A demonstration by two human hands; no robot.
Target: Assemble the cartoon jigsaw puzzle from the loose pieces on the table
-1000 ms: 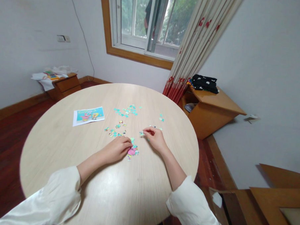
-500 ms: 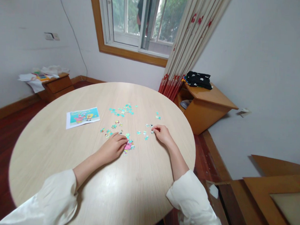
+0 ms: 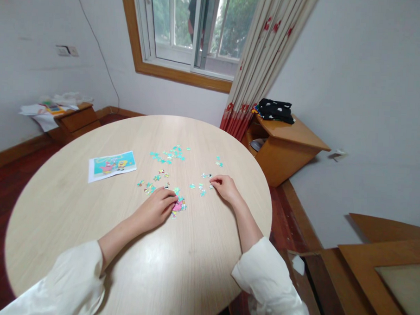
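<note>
On the counter [image 3: 191, 263], only a small pink cluster [image 3: 178, 206] appeared joined, touched by the left hand [image 3: 157, 205], its fingers bent; loose pieces [image 3: 176, 149] far, left and right remained unjoined. The right hand's [image 3: 226, 188] fingertips were gathered beside one small piece [image 3: 211, 187]; whether anything was pinched could not be told.

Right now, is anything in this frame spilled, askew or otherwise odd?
White papers at far left lie heaped on a low cabinet and droop over its edge, looking untidy. Puzzle pieces look loosely grouped, not spilled.
</note>
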